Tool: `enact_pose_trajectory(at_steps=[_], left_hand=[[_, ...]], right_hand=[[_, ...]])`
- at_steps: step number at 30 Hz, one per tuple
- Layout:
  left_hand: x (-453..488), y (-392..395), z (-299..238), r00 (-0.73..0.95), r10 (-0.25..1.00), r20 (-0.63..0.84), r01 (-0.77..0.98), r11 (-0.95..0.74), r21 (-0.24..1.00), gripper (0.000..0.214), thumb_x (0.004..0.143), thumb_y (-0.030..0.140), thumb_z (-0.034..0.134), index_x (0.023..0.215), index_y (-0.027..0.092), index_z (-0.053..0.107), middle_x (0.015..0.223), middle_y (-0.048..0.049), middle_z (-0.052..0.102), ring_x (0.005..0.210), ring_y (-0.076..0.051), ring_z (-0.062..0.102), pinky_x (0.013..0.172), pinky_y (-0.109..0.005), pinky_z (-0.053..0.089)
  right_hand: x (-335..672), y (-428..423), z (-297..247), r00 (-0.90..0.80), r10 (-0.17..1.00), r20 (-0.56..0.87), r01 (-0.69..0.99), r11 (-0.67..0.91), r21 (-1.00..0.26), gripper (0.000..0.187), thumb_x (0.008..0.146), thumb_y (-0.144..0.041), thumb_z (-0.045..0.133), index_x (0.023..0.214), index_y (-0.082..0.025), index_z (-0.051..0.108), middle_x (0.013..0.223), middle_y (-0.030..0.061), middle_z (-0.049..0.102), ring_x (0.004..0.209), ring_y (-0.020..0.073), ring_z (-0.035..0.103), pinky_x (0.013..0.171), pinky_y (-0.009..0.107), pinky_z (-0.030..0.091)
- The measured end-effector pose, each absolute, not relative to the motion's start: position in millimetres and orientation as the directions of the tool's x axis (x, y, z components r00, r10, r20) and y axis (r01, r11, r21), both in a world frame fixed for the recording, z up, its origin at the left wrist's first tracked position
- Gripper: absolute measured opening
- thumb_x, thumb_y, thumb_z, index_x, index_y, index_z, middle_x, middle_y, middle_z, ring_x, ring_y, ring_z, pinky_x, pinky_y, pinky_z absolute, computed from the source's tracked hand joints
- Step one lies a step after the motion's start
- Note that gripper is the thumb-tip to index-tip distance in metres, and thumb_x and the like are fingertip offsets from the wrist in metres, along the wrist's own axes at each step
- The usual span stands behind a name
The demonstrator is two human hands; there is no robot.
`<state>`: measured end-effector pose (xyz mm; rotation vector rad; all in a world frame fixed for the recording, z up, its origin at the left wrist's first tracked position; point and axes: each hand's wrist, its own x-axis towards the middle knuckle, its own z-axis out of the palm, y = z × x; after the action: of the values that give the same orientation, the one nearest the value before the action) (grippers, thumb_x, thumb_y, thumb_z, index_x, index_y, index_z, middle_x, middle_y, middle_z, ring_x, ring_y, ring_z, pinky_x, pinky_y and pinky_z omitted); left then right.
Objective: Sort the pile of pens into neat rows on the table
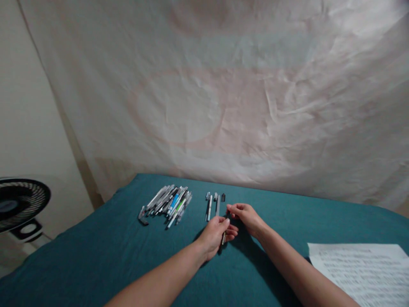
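My left hand (216, 236) is curled around the lower end of a dark pen (223, 237) above the teal cloth. My right hand (245, 215) pinches the pen's upper end, fingers closed. Just beyond the hands lie three separate pens (213, 204) side by side. Further left sits a pile of several pens (167, 201), grey, white and blue.
The teal-covered table (105, 251) runs from left to right edge. A printed sheet of paper (362, 268) lies at the front right. A black fan (19, 204) stands off the table at the left. A creased pale cloth hangs behind.
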<state>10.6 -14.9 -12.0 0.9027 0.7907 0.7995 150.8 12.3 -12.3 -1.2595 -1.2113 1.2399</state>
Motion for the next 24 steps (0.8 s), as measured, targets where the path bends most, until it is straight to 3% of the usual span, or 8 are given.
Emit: enact_pose_trajectory(at_steps=[9,14,19,24], left_hand=[[10.1,-14.7,-12.8,0.481,0.844,-0.237,-0.281,0.404,0.871,0.02,0.08,0.031,0.044,0.086,0.012,0.046,0.075,-0.0067,0.061,0.057,-0.007,0.055,0.055,-0.019,0.043],[10.4,-14.6,-11.3,0.48,0.845,-0.236,-0.302,0.412,0.86,0.02,0.08,0.03,0.043,0.09,0.013,0.045,0.073,-0.0047,0.06,0.056,-0.006,0.054,0.055,-0.018,0.043],[10.0,-14.1,-11.9,0.495,0.838,-0.229,-0.292,0.408,0.865,0.022,0.08,0.031,0.044,0.09,0.012,0.046,0.074,-0.0056,0.06,0.057,-0.006,0.055,0.055,-0.018,0.043],[9.6,-14.7,-12.2,0.492,0.841,-0.226,-0.295,0.406,0.865,0.021,0.08,0.031,0.044,0.087,0.012,0.046,0.074,-0.006,0.06,0.057,-0.006,0.054,0.055,-0.018,0.043]], right_hand=[[147.8,7.0,-3.2,-0.125,0.99,-0.061,-0.109,-0.074,-0.991,0.034,0.064,-0.043,0.06,0.079,-0.013,0.064,0.079,0.0048,0.06,0.061,0.0098,0.048,0.059,0.021,0.037],[142.8,5.8,-3.1,-0.091,0.994,-0.06,-0.089,-0.069,-0.994,0.038,0.064,-0.049,0.058,0.075,-0.013,0.06,0.057,-0.0004,0.055,0.053,0.0093,0.048,0.053,0.021,0.035],[143.7,9.5,-9.7,-0.012,0.999,-0.045,-0.076,-0.046,-0.996,0.032,0.06,-0.045,0.063,0.062,-0.013,0.055,0.055,-0.0013,0.053,0.051,0.0086,0.047,0.054,0.022,0.035],[146.6,7.9,-7.3,-0.095,0.992,-0.081,-0.146,-0.094,-0.985,0.033,0.061,-0.042,0.063,0.076,-0.012,0.062,0.059,-0.0008,0.054,0.054,0.0089,0.048,0.055,0.022,0.035]])
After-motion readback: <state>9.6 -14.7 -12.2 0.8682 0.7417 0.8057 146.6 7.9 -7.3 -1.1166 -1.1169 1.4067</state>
